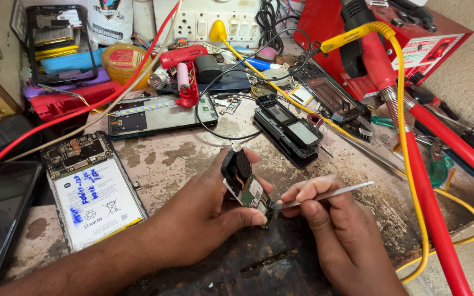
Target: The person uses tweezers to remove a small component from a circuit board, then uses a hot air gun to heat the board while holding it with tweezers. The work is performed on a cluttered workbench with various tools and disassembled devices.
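Your left hand [209, 205] sits just below the middle of the frame, thumb and fingers pinched on a small circuit board [246, 185] held tilted on edge above the worn bench top [182, 156]. Your right hand [338, 230], lower right of centre, is closed around metal tweezers [325, 194] whose tips touch the board's lower end. The bare patch of bench above your hands is the only free room. To the left lies an opened phone with its battery showing [94, 194], near your left forearm. Above centre lies a black phone frame [289, 129]. A red hose and yellow cable [423, 186] run down the right side, close beside your right wrist.
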